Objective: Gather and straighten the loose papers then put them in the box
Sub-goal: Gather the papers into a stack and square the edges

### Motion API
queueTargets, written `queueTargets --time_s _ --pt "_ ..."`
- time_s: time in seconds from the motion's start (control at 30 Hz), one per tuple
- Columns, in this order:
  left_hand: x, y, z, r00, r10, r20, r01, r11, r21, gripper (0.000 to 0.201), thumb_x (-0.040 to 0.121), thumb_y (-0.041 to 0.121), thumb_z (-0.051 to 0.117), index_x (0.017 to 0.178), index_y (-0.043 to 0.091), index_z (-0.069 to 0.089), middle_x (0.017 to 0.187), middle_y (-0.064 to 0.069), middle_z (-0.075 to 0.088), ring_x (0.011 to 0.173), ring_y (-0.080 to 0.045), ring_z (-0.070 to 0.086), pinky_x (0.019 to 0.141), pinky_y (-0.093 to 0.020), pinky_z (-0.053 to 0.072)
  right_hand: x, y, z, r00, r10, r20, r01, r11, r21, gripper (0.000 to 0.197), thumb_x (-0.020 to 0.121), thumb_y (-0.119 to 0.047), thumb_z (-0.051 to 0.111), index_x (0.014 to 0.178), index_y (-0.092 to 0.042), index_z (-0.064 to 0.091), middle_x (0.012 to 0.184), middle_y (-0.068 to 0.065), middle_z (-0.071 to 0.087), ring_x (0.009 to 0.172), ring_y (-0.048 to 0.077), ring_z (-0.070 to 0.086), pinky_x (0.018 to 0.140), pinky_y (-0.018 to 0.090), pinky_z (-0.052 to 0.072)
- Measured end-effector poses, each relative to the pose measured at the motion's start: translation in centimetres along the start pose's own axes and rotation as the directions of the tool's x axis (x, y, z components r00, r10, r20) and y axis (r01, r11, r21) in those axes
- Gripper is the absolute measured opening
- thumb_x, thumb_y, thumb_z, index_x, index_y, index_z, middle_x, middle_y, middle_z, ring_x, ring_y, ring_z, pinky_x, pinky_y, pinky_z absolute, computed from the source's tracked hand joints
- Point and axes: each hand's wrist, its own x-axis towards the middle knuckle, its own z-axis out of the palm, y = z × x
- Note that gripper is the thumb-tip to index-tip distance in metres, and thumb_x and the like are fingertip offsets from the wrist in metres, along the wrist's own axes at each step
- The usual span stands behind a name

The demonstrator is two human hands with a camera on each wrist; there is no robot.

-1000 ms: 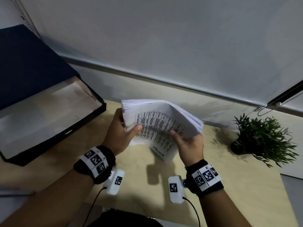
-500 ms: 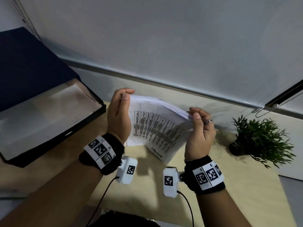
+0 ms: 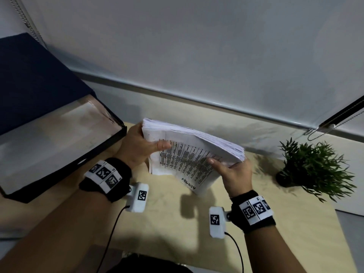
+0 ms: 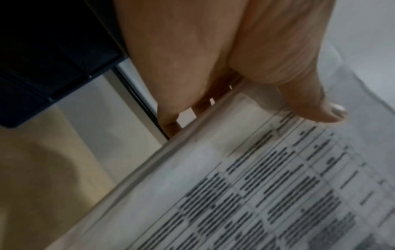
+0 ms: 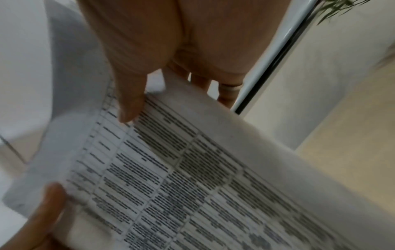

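A thick stack of printed papers (image 3: 189, 154) is held above the pale wooden table (image 3: 177, 223), its printed table side facing me and its lower corner pointing down. My left hand (image 3: 139, 146) grips the stack's left edge, thumb on the front sheet, fingers behind. My right hand (image 3: 234, 170) grips the right edge the same way. In the left wrist view my thumb lies on the paper stack (image 4: 267, 177). The right wrist view shows the thumb pressing the paper stack (image 5: 192, 169), fingers behind. The open black box (image 3: 59, 138) lies at the left, its lid raised.
A small green potted plant (image 3: 313, 168) stands at the table's right back. A grey wall and a roller blind's bottom rail (image 3: 216, 103) run behind the table. The box's dark lid (image 3: 29, 79) leans up at the far left.
The hands went from flat palms squaring the stack's sides half a second ago to gripping its edges with thumbs on the front. The stack has dropped lower and tilted.
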Motion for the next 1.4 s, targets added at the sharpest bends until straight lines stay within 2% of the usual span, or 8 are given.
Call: queueTargets --time_s 0.43,0.57,0.9,1.03,1.1,1.17,1.27,1.4 --pt "-1.8 -0.5 0.2 0.996 -0.090 0.029 0.090 0.996 0.003 0.031 0.072 0.001 0.080 0.099 0.013 0.072 0.091 0.011 0.077 0.089 -0.006 0.072 0.082 -0.023 0.058 -0.9 1.5 0.4 0.992 0.121 0.034 -0.122 0.992 0.037 0.037 0.065 0.005 0.082 0.100 0.002 0.069 0.078 -0.014 0.076 0.073 0.000 0.071 0.072 0.021 0.055" --pt "-2.3 -0.6 0.7 0.993 -0.108 0.056 0.105 0.993 0.052 0.037 0.069 -0.001 0.083 0.091 0.025 0.066 0.078 0.032 0.071 0.082 0.016 0.065 0.073 0.001 0.046 -0.4 1.1 0.9 0.991 0.126 0.032 -0.128 0.991 0.048 0.040 0.055 -0.016 0.091 0.086 -0.005 0.068 0.075 -0.007 0.075 0.068 0.008 0.070 0.066 0.022 0.057" --pt "-1.2 0.0 1.2 0.985 -0.166 -0.046 0.171 0.978 0.124 0.039 0.063 0.026 0.087 0.098 0.020 0.071 0.100 0.004 0.075 0.093 -0.010 0.072 0.089 -0.042 0.058 0.1 0.0 1.1 0.991 0.126 -0.032 -0.128 0.991 -0.045 0.017 0.072 0.001 0.081 0.087 0.001 0.073 0.079 0.001 0.078 0.071 0.016 0.074 0.065 0.029 0.060" --pt "-1.2 5.8 1.5 0.932 0.332 -0.144 -0.249 0.876 0.413 0.079 0.066 0.029 0.085 0.132 0.024 0.042 0.135 0.007 0.051 0.122 -0.016 0.052 0.098 -0.032 0.049 0.8 -2.8 -0.6 0.997 -0.068 0.023 0.072 0.947 -0.314 0.011 0.072 -0.011 0.085 0.074 -0.012 0.074 0.065 -0.004 0.072 0.055 0.006 0.069 0.051 0.022 0.056" --pt "-0.7 9.2 2.0 0.821 0.562 0.094 -0.482 0.596 0.642 0.083 0.065 0.042 0.081 0.136 0.017 0.045 0.141 0.003 0.045 0.131 -0.019 0.043 0.108 -0.040 0.038 1.2 -4.0 0.1 0.960 -0.253 0.117 0.277 0.828 -0.488 0.015 0.072 -0.019 0.085 0.075 -0.007 0.076 0.067 0.004 0.072 0.056 0.011 0.068 0.052 0.025 0.054" --pt "0.4 10.6 2.3 0.829 0.434 0.352 -0.544 0.487 0.683 0.049 0.072 0.048 0.072 0.115 0.026 0.062 0.119 0.005 0.064 0.115 -0.017 0.058 0.096 -0.041 0.046 1.5 -4.6 1.2 0.893 -0.402 0.205 0.441 0.687 -0.577 0.020 0.070 -0.018 0.086 0.067 -0.004 0.071 0.061 0.008 0.067 0.058 0.017 0.059 0.051 0.017 0.039" --pt "0.6 9.5 2.0 0.889 0.246 0.386 -0.449 0.628 0.636 0.013 0.083 0.034 0.068 0.086 0.022 0.062 0.067 0.005 0.064 0.065 -0.016 0.061 0.061 -0.034 0.050 1.9 -4.0 0.9 0.944 -0.242 0.224 0.330 0.704 -0.628 0.024 0.070 -0.029 0.085 0.076 -0.015 0.067 0.069 0.005 0.072 0.065 0.018 0.061 0.055 0.026 0.043" --pt "-0.1 6.7 -0.3 0.973 0.220 0.071 -0.222 0.803 0.553 0.021 0.081 0.025 0.077 0.100 0.019 0.071 0.085 0.014 0.067 0.073 -0.001 0.061 0.066 -0.001 0.040 1.5 -0.7 -4.0 0.994 -0.017 0.108 0.101 0.533 -0.840 0.032 0.071 -0.043 0.080 0.071 -0.020 0.059 0.071 0.009 0.070 0.073 0.034 0.066 0.056 0.031 0.038"
